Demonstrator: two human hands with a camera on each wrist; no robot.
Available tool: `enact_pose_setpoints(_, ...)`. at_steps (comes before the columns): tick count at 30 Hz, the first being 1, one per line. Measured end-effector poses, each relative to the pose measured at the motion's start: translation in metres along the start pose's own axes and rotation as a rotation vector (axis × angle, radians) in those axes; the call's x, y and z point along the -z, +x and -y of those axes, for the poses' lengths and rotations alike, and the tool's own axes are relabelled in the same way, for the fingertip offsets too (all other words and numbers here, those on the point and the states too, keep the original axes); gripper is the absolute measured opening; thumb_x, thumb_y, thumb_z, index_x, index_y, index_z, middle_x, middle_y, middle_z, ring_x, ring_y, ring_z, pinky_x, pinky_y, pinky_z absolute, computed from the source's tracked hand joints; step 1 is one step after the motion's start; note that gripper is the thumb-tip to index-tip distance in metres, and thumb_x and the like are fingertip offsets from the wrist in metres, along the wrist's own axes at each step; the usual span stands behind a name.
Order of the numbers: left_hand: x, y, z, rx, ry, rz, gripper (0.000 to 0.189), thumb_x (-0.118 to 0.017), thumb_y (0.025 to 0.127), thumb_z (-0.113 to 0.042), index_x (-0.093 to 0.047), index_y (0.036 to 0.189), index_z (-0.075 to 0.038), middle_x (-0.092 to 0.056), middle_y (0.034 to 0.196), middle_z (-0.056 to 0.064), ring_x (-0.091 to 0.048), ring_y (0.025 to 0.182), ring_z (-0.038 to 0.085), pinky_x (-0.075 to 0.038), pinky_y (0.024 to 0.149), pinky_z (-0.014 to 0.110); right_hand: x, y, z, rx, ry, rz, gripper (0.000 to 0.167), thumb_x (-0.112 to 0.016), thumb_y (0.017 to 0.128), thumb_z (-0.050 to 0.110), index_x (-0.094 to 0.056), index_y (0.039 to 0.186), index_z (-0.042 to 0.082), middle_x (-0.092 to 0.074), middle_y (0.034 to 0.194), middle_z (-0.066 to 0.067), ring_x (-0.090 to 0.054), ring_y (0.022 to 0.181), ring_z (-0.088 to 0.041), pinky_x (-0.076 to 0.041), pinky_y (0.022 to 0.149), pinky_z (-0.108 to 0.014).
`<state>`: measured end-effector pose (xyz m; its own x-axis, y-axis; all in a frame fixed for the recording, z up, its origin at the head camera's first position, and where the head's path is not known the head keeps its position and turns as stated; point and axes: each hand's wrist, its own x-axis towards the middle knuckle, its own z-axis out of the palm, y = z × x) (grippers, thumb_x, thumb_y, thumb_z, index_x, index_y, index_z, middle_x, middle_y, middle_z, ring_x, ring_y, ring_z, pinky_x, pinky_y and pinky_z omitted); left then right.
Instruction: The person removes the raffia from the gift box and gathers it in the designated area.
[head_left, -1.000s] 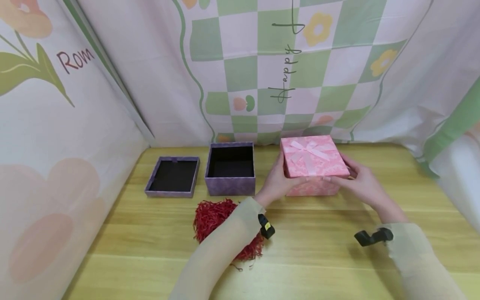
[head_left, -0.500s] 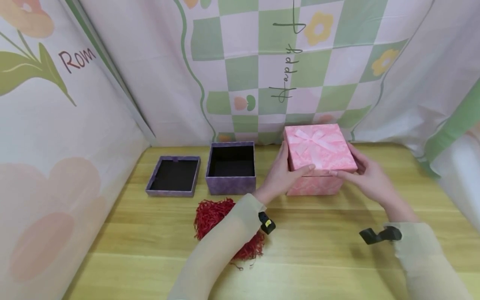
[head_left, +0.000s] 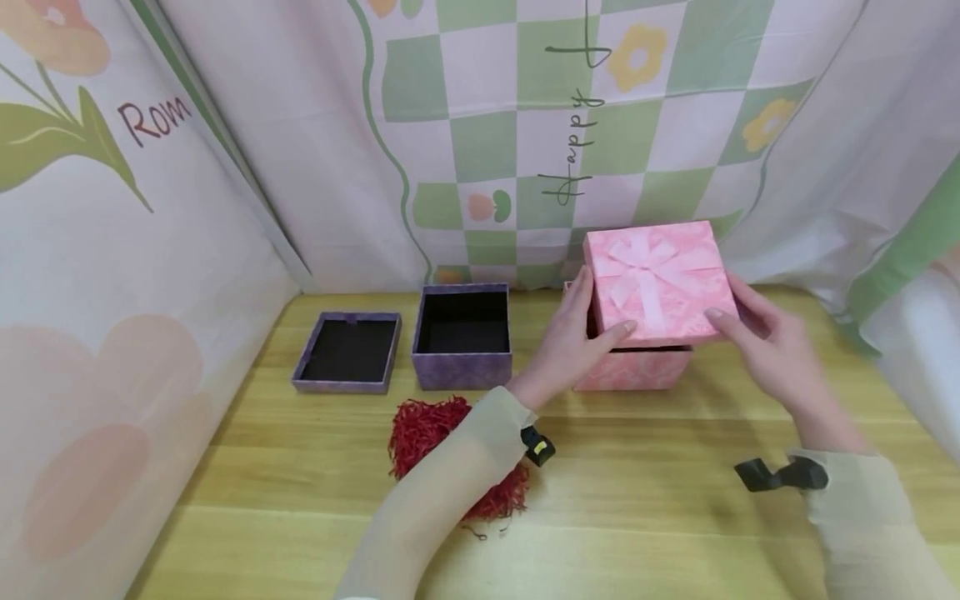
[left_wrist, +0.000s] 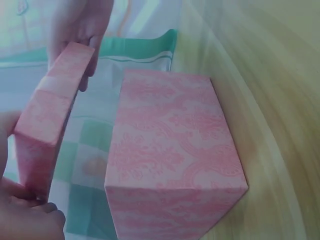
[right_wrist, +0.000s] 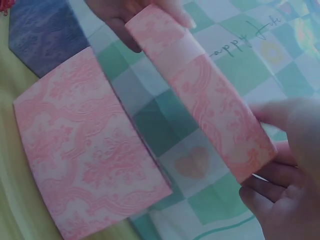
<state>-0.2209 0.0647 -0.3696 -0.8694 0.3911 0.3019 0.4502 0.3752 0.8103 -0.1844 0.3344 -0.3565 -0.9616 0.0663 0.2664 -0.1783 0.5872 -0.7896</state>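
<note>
Head view shows a person's left hand (head_left: pixel 564 335) and right hand (head_left: pixel 776 357) holding a square pink patterned lid (head_left: pixel 678 308) topped with a pale pink ribbon bow (head_left: pixel 651 268). Each hand grips one side of the lid, fingers along the side and thumb at the near edge, so both grasps are closed round it. The lid is above a matching pink patterned box (head_left: pixel 633 372), set off toward the right, with a dark opening visible under its near edge and the box's far left rim exposed. Both wrist views show a clear gap between lid and box, the box standing upright on a light wooden table (head_left: pixel 300 508). To the left of the pink box, and apart from it, stands a purple square box (head_left: pixel 461 372) with its black interior facing up; further left lies a shallow purple lid (head_left: pixel 341 387), its black lining upward. In front of the purple box sits a heap of red shredded paper (head_left: pixel 426 429), partly hidden by the left beige sleeve (head_left: pixel 442 483). Behind everything hangs a white cloth printed with green checks (head_left: pixel 483 146).
</note>
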Motion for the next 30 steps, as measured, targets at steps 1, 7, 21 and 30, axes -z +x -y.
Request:
enact_pose_setpoints(1, 0.000, 0.000, -0.001, -0.008, 0.011, 0.006, 0.092, -0.061, 0.101, -0.048, -0.005, 0.165, -0.015, -0.002, 0.169, -0.006, -0.002, 0.151, 0.011, -0.014, 0.120, 0.032, 0.001, -0.001, 0.000, -0.003, -0.002, -0.024, 0.062, -0.064, 0.102, 0.033, -0.040, 0.158, 0.020, -0.041, 0.153, -0.022, -0.049, 0.125, 0.004, -0.040, 0.085, -0.002)
enact_pose_setpoints(7, -0.005, 0.006, -0.003, -0.110, 0.123, -0.011, 0.076, -0.060, 0.105, -0.030, -0.017, 0.163, -0.006, -0.016, 0.169, 0.006, -0.009, 0.151, 0.008, -0.002, 0.121, 0.034, 0.009, -0.003, 0.000, -0.046, 0.019, -0.104, 0.058, -0.068, 0.100, 0.030, -0.048, 0.153, 0.013, -0.051, 0.146, -0.016, -0.055, 0.114, 0.009, -0.045, 0.081, -0.004)
enact_pose_setpoints(21, -0.019, 0.016, -0.028, -0.177, 0.345, -0.087, 0.081, -0.077, 0.092, -0.023, -0.034, 0.158, -0.004, -0.038, 0.154, 0.010, -0.035, 0.142, 0.019, -0.020, 0.118, 0.030, 0.021, -0.008, -0.011, -0.091, 0.029, -0.170, 0.056, -0.062, 0.103, 0.027, -0.046, 0.155, 0.016, -0.056, 0.145, -0.004, -0.057, 0.113, 0.004, -0.045, 0.082, -0.004)
enact_pose_setpoints(30, -0.026, 0.015, -0.035, -0.227, 0.226, 0.003, 0.090, -0.078, 0.091, -0.032, -0.028, 0.159, 0.000, -0.032, 0.160, 0.011, -0.028, 0.145, 0.014, -0.021, 0.112, 0.015, 0.026, -0.014, -0.013, -0.164, 0.105, -0.182, 0.056, -0.055, 0.106, 0.037, -0.040, 0.158, 0.024, -0.044, 0.157, 0.000, -0.047, 0.134, -0.006, -0.036, 0.097, -0.006)
